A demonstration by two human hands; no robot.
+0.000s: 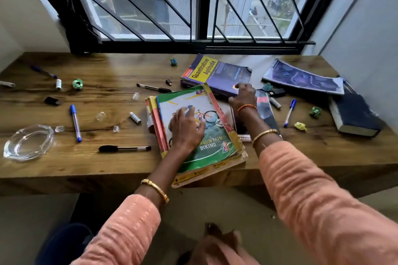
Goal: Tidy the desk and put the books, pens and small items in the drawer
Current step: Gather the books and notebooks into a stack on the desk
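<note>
Worn green-and-white "Mountain Biking" paperback [200, 129], atop small pile of thin books at wooden desk's [97, 170] near edge, pressed flat under spread left hand [186, 128]. Thick purple-and-yellow "Quantitative Aptitude" book [215, 73], just behind pile, gripped at near corner by right hand [242, 95]. Advised: thick book drawn onto steadied pile, edges squared, before stack is carried. Pens, paper balls left scattered; drawer not seen.
</note>
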